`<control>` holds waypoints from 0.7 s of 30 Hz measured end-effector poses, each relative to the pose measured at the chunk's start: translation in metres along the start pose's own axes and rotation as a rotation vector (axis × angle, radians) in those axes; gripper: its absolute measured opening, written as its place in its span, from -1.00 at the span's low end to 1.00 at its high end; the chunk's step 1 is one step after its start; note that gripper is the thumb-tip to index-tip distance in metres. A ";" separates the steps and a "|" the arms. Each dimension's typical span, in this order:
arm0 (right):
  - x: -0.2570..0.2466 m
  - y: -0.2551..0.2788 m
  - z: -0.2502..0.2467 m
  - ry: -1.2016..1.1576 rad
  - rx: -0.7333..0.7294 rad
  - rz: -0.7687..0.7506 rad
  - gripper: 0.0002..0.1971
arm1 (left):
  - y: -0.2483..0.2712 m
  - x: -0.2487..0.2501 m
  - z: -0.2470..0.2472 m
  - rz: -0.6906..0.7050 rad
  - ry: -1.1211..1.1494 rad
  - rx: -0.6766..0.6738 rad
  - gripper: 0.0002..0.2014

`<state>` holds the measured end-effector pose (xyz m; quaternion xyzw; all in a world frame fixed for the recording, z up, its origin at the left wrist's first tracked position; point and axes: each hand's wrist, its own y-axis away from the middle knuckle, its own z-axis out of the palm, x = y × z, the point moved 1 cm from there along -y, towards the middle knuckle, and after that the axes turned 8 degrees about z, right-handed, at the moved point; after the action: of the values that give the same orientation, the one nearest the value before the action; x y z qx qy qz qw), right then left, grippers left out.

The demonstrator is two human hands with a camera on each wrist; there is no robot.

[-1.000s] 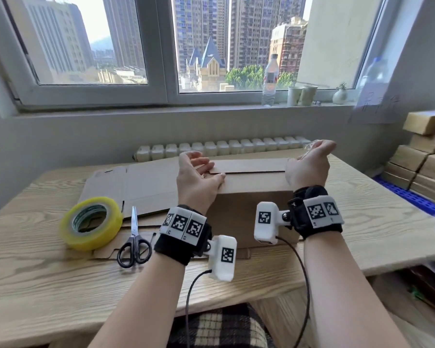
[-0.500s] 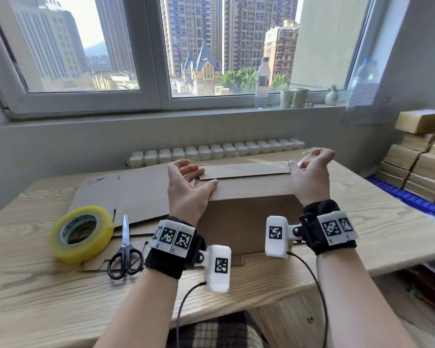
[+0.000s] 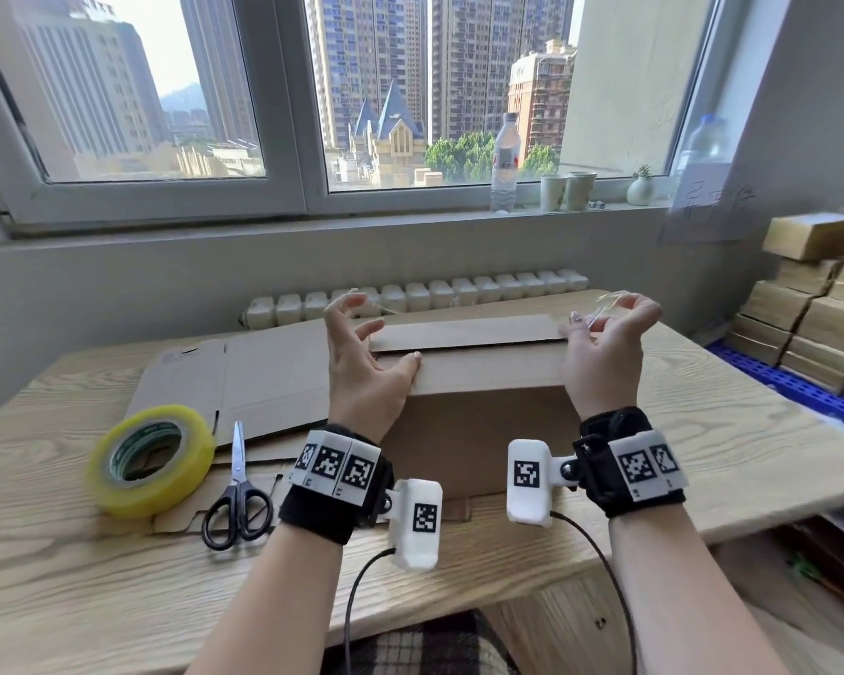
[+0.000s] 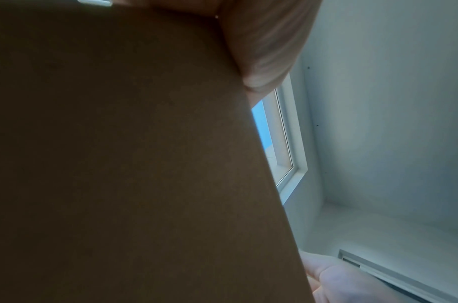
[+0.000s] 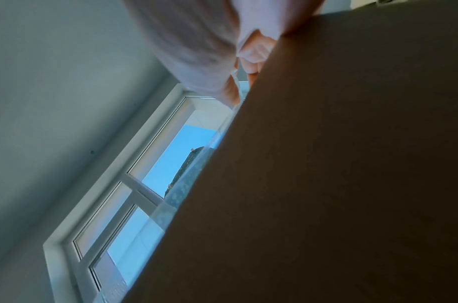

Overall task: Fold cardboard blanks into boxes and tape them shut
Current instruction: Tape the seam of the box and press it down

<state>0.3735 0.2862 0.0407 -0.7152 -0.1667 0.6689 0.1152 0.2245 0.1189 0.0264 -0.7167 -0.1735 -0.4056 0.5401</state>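
A brown cardboard box [image 3: 483, 421] stands in the middle of the table, its two top flaps folded down and meeting at a seam. My left hand [image 3: 361, 353] is at the box's left end: the thumb presses on the near flap, the other fingers are raised and spread. At the right end my right hand [image 3: 605, 333] pinches a strip of clear tape [image 3: 600, 306] above the top. In the right wrist view the tape [image 5: 191, 174] runs along the edge of the dark box side [image 5: 352, 164]. The left wrist view is mostly filled by the box side [image 4: 118, 164].
A yellow tape roll [image 3: 149, 460] and black-handled scissors [image 3: 237, 494] lie at the left on the wooden table [image 3: 69, 577]. Flat cardboard blanks [image 3: 264, 377] lie behind them. Finished boxes [image 3: 814, 304] are stacked at the right. A bottle [image 3: 504, 163] and cups stand on the windowsill.
My left fingers have lifted off the far flap and spread, while the thumb stays on the near flap. The right hand still holds the tape at the box's right end.
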 end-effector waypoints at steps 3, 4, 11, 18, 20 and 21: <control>0.002 0.001 0.002 0.043 0.000 -0.013 -0.66 | 0.000 -0.005 -0.001 -0.025 -0.005 -0.021 -0.30; 0.002 0.002 0.002 0.056 0.000 -0.016 -0.67 | 0.000 -0.006 -0.002 -0.036 -0.012 -0.023 -0.31; -0.009 0.002 0.004 0.127 0.034 0.012 -0.66 | -0.004 -0.006 -0.004 -0.106 -0.068 -0.065 -0.38; -0.034 0.007 0.025 0.068 0.017 -0.059 -0.67 | -0.002 -0.006 -0.010 -0.122 -0.145 -0.106 -0.39; -0.031 0.001 0.026 0.055 -0.003 0.008 -0.61 | -0.002 -0.005 -0.010 -0.118 -0.149 -0.120 -0.37; -0.028 -0.001 0.025 0.063 -0.007 0.022 -0.58 | -0.002 -0.003 -0.010 -0.113 -0.150 -0.133 -0.35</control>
<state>0.3469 0.2752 0.0647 -0.7380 -0.1572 0.6468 0.1105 0.2176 0.1112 0.0259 -0.7686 -0.2262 -0.3911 0.4530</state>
